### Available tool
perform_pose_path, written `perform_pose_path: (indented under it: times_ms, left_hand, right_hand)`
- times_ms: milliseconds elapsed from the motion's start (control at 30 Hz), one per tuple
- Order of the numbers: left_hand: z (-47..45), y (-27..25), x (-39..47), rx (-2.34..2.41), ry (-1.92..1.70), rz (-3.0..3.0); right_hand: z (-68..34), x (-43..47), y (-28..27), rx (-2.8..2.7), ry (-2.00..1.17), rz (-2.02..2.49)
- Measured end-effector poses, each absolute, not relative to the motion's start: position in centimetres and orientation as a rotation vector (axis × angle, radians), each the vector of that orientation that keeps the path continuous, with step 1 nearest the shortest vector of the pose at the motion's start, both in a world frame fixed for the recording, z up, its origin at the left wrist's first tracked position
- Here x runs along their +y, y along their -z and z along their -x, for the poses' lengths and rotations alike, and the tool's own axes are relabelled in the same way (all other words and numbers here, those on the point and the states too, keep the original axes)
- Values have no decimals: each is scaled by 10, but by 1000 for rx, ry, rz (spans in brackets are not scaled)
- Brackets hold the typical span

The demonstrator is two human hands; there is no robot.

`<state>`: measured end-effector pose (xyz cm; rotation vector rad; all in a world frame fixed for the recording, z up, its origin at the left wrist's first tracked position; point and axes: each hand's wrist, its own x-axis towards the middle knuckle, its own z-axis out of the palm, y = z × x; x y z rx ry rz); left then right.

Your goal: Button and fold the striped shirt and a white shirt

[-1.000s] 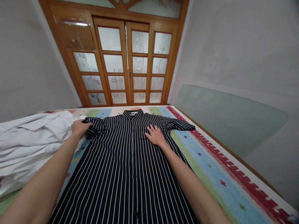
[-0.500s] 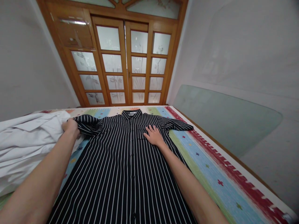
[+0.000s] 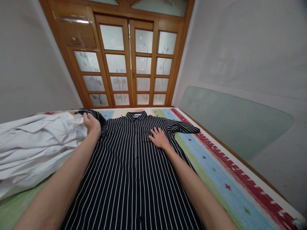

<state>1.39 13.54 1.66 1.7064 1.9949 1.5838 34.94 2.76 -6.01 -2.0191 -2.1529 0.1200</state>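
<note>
A black shirt (image 3: 120, 166) with white stripes lies front up, its collar at the far end and its button line running towards me. The fingers of my left hand (image 3: 92, 124) are closed on its left-hand sleeve (image 3: 97, 114), which is bent and raised near the shoulder. My right hand (image 3: 158, 138) rests flat on the chest by the pocket, fingers spread. The right-hand sleeve (image 3: 184, 127) stretches outward over the bedding.
Crumpled white cloth (image 3: 43, 137) lies to the left, close to my left forearm. Under everything is a colourful patterned sheet (image 3: 216, 169). A pale green panel (image 3: 230, 118) stands along the right wall, and wooden glazed doors (image 3: 130, 64) close off the far end.
My left hand has moved right, towards the shirt's shoulder, and the sleeve in it has bent upward. More of the white cloth shows. My right hand stays on the chest.
</note>
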Motion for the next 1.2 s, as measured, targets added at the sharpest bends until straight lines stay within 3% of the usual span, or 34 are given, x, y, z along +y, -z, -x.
perform_pose_path:
  times_ms: [100,267,333,567,800,1067,1200]
  left_hand:
    - [-37,-8,116,1923,-1532,-1841]
    - [-57,21,90,1330,-525,-2595]
    - [-57,33,87,1321,-362,-2653]
    - [-49,51,89,1584,-354,-2636]
    - [-41,46,83,1379,-278,-2662]
    - [-52,42,96,1608,-748,-2503]
    - [-73,37,101,1843,-434,-2496]
  right_hand:
    - [-350,28,60,-2152,-114,2028]
    - [-349,27,59,-2149,-119,2028]
    - [-349,27,59,-2151,-126,2027]
    - [-349,26,58,-2147,-141,2026]
    - [-349,25,56,-2138,-151,2032]
    - [-347,25,55,-2148,-130,2054]
    - [-347,26,56,-2148,-115,2057]
